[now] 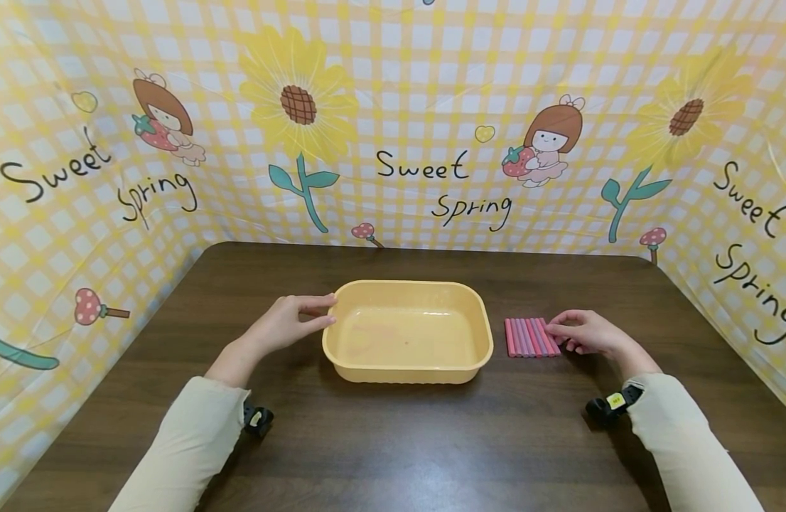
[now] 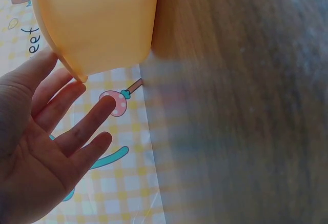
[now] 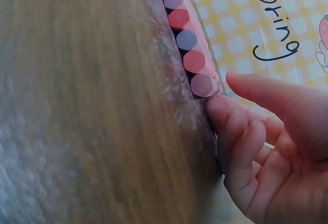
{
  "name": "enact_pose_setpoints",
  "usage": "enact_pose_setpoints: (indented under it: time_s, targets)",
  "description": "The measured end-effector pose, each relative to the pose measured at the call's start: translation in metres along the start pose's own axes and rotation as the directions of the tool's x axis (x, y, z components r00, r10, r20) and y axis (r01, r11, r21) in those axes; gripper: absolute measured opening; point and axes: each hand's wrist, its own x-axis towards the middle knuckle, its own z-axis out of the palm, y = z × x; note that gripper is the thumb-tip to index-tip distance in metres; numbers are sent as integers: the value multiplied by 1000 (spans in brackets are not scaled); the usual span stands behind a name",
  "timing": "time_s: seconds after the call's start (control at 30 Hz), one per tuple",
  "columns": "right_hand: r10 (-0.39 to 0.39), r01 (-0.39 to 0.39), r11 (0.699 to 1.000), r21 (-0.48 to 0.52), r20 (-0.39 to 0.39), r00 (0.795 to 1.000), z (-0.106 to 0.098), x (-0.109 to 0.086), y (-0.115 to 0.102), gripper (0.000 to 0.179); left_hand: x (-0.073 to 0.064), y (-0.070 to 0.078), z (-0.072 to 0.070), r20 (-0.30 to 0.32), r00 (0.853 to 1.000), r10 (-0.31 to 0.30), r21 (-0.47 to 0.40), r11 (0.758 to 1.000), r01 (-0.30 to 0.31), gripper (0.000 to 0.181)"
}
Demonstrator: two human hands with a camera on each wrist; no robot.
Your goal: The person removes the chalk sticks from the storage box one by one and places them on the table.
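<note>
A yellow plastic basin stands on the dark wooden table. My left hand touches its left rim with thumb and forefinger, and the other fingers spread loosely below the rim in the left wrist view. To the right of the basin lies a row of several pink and mauve sticks, side by side. Their flat ends look six-sided in the right wrist view. My right hand holds the rightmost stick at its side between thumb and forefinger, its other fingers curled. The stick still lies against the row.
The wooden table runs up to a yellow checked cloth printed with flowers and lettering, which hangs behind and along both sides. A black wrist camera sits at the left cuff, another camera at the right cuff.
</note>
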Motion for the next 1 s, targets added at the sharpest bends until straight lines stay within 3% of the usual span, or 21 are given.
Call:
enact_pose_setpoints:
  time_s: [0.53,0.8,1.0]
  targets:
    - [-36,34,997,-67,-26,999,-8,-8,-16,48,0,2,-2,7,1000,12,12,1000,-12,48]
    - [-112,108,988,-113,-28,993,-11,-11,-48,53,-1,7,-7,23,998,63,87,994,-64,47]
    - [-201,188,964,-187,-51,978,-7,-15,-78,45,0,12,-12,35,999,24,129,991,-29,47]
